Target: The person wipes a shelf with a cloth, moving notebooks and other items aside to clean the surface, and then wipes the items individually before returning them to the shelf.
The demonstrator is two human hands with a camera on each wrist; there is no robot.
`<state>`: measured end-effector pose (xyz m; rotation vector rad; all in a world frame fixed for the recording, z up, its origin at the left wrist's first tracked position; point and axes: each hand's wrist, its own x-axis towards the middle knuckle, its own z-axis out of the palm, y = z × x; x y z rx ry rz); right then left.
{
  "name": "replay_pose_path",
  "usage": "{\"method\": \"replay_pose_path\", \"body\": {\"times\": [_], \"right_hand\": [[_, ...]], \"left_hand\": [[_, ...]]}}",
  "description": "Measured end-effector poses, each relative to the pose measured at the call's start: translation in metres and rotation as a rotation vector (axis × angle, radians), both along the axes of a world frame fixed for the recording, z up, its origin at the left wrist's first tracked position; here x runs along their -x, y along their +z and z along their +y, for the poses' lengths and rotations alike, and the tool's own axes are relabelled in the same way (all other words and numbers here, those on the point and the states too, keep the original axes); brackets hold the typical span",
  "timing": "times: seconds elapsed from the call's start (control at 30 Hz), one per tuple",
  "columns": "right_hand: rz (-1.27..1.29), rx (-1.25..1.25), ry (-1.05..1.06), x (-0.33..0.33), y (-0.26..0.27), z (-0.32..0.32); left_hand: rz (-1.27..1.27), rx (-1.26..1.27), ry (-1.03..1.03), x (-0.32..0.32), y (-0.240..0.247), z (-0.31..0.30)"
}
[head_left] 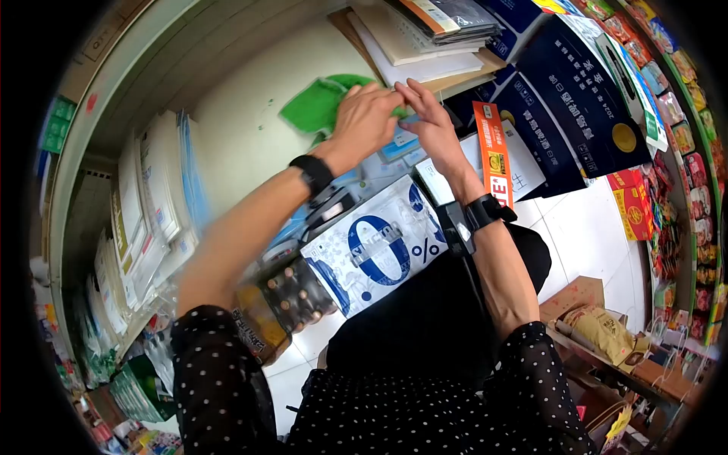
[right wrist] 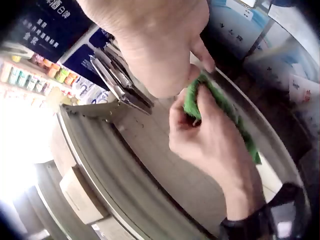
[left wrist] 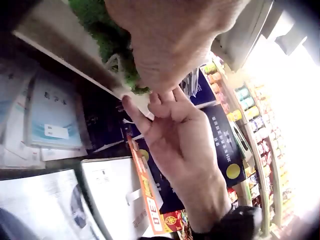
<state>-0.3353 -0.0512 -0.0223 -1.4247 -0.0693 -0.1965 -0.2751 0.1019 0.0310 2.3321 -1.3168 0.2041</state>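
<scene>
A fuzzy green cloth (head_left: 315,106) lies bunched over the pale shelf board in the head view. My left hand (head_left: 362,125) grips its near end, and in the right wrist view the left thumb and fingers (right wrist: 207,135) curl round the cloth (right wrist: 220,102). My right hand (head_left: 434,125) is held right beside the left, palm partly turned up. From the left wrist, the right hand (left wrist: 180,140) shows its thumb spread away and its other fingers loosely bent at the left hand's fingertips. No object shows in the right palm.
Below the hands sits a white-and-blue carton (head_left: 379,246) marked 0%. Dark blue boxes (head_left: 569,98) and an orange strip (head_left: 494,155) stand at the right. Stacked folders (head_left: 436,42) lie at the back; papers in plastic sleeves (head_left: 148,189) line the left shelf.
</scene>
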Motion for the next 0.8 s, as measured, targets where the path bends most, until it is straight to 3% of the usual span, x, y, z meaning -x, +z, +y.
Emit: {"method": "replay_pose_path", "body": {"times": [0.13,0.37,0.53,0.63,0.73,0.8], "right_hand": [[0.055,-0.26,-0.078,0.005,0.016,-0.007],[0.144,-0.315,-0.37,0.07,0.038,-0.059],[0.207,-0.425,-0.561,0.125,0.005,-0.109],[0.243,-0.413,-0.561,0.124,0.0,-0.107],[0.227,-0.33,-0.405,0.099,0.003,-0.085],[0.194,-0.238,-0.312,0.079,0.017,-0.063]], "left_hand": [[-0.028,0.162,0.05,-0.002,-0.016,-0.026],[0.039,-0.111,0.105,-0.008,-0.007,0.039],[0.035,-0.172,0.099,0.01,0.01,0.068],[-0.016,-0.127,0.086,0.012,0.009,0.049],[-0.119,0.067,0.052,0.006,-0.006,0.015],[-0.107,0.042,0.096,0.0,-0.014,-0.016]]}}
